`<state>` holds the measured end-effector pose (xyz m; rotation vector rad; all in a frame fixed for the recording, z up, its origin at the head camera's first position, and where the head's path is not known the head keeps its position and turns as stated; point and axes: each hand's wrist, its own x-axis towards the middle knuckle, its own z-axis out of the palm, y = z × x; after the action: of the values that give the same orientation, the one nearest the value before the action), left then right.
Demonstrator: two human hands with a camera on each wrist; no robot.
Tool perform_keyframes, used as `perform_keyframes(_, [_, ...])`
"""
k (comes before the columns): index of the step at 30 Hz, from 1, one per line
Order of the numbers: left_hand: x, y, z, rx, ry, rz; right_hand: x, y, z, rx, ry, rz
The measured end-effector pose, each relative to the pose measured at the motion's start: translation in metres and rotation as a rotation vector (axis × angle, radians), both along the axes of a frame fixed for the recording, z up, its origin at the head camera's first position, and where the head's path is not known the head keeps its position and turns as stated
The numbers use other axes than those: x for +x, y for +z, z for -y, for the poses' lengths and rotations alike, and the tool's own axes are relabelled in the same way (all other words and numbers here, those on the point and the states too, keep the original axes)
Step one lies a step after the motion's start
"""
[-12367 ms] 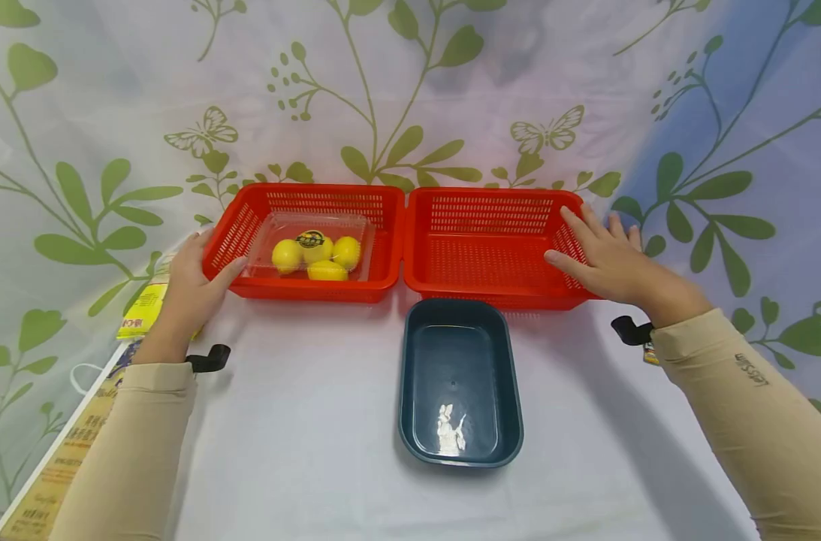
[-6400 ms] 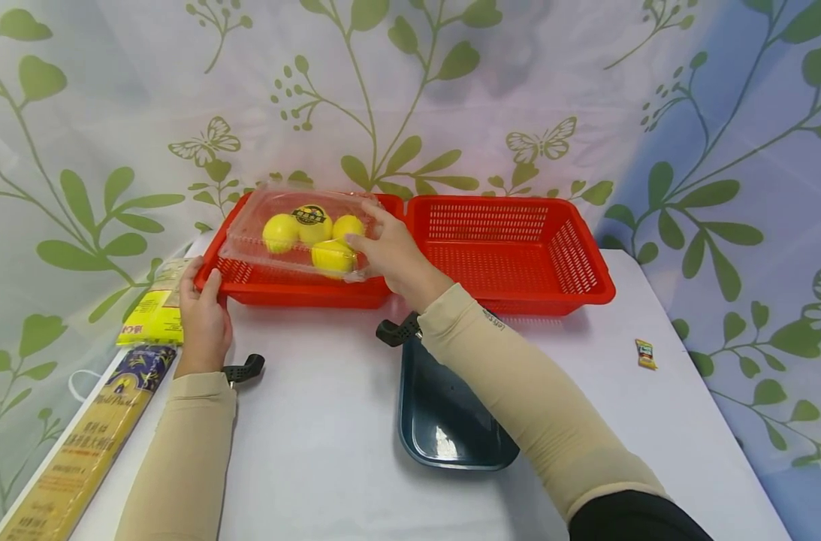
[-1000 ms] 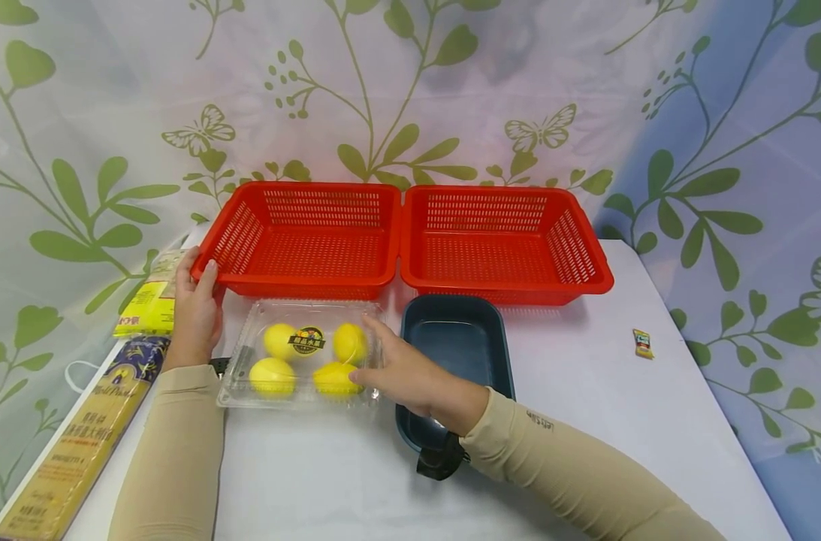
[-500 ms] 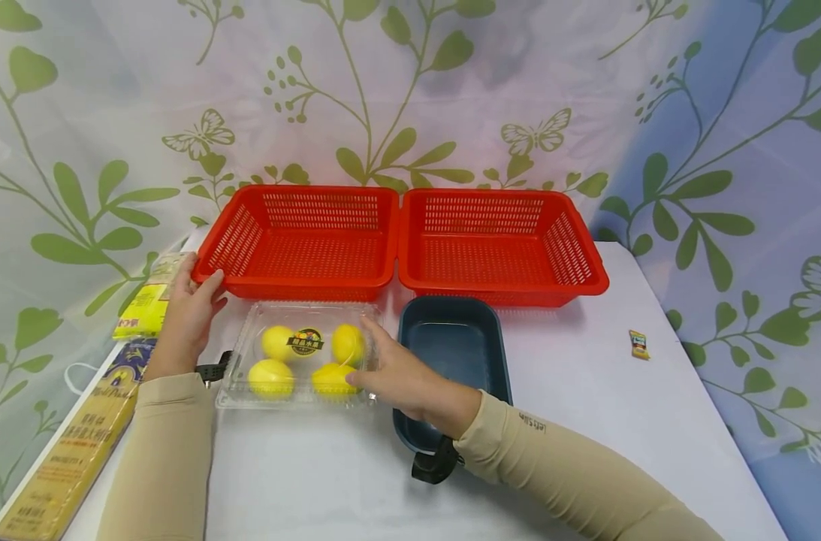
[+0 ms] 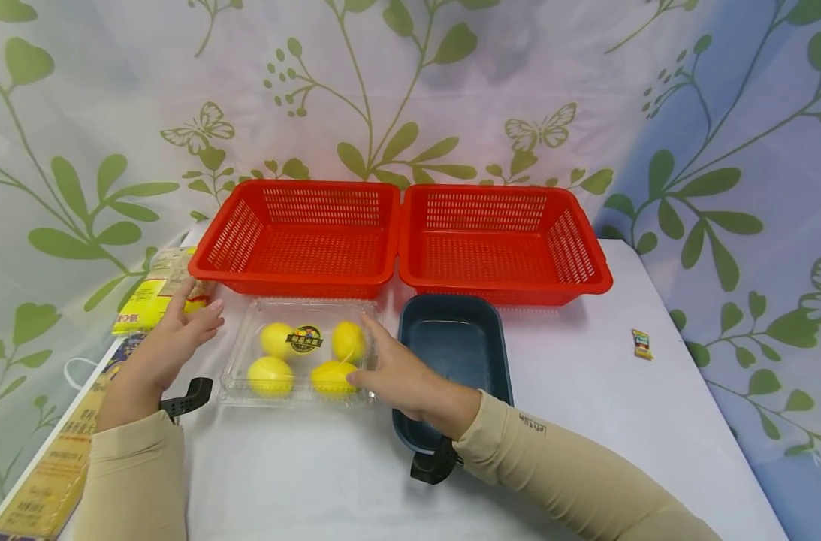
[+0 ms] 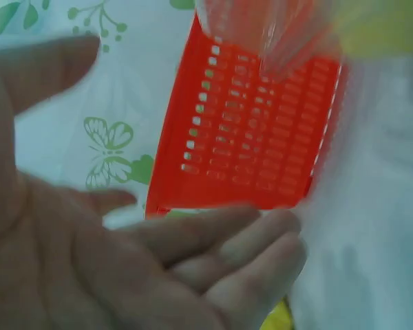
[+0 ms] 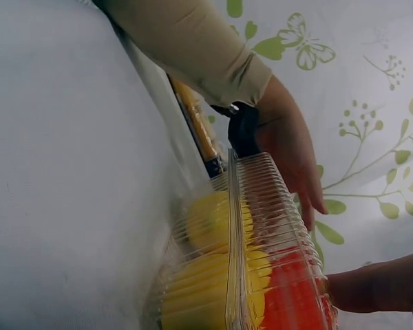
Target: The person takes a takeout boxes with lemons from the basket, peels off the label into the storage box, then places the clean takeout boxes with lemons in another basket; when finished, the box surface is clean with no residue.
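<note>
In the head view a clear plastic clamshell box [image 5: 300,379] sits on the table in front of the left red basket [image 5: 295,285]. Several lemons [image 5: 270,376] are inside it, under a dark round label [image 5: 305,340]. My right hand [image 5: 410,379] grips the box's right end, thumb toward the front and fingers toward the back. My left hand [image 5: 163,346] is off the basket, just left of the box, fingers loosely extended and holding nothing. In the left wrist view its palm shows before the basket's perforated wall [image 6: 241,130].
The right red basket [image 5: 505,289] stands beside the left one, both against the patterned cloth. A dark blue tray [image 5: 454,346] lies partly under my right forearm. On the left are a yellow packet [image 5: 143,304] and a long pasta bag [image 5: 52,473]; a small packet [image 5: 642,344] lies far right.
The box of lemons has come out of the left basket to the table in front, in my right hand. My left hand has since let go of the basket's corner and drawn back toward me.
</note>
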<state>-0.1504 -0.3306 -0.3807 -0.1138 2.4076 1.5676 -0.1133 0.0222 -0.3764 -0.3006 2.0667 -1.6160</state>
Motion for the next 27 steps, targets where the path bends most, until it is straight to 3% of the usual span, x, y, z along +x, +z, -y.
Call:
perform_keyframes(8, [0.020,-0.024,-0.008,0.025,-0.320,-0.124,-0.001,-0.002,0.001,0.002,-0.008,0.010])
perform_keyframes(11, [0.022,-0.033,-0.009,-0.010,-0.398,-0.178,0.000,-0.003,0.002,0.007,-0.006,0.012])
perform_keyframes(14, [0.023,-0.038,-0.012,-0.032,-0.426,-0.207,0.000,-0.003,0.002,0.009,-0.004,0.012])
perform_keyframes(18, [0.025,-0.039,-0.015,-0.053,-0.402,-0.201,0.001,-0.002,0.002,0.013,-0.006,0.008])
perform_keyframes(27, [0.022,-0.040,-0.021,0.020,-0.358,-0.215,0.000,-0.005,0.001,0.004,-0.023,-0.021])
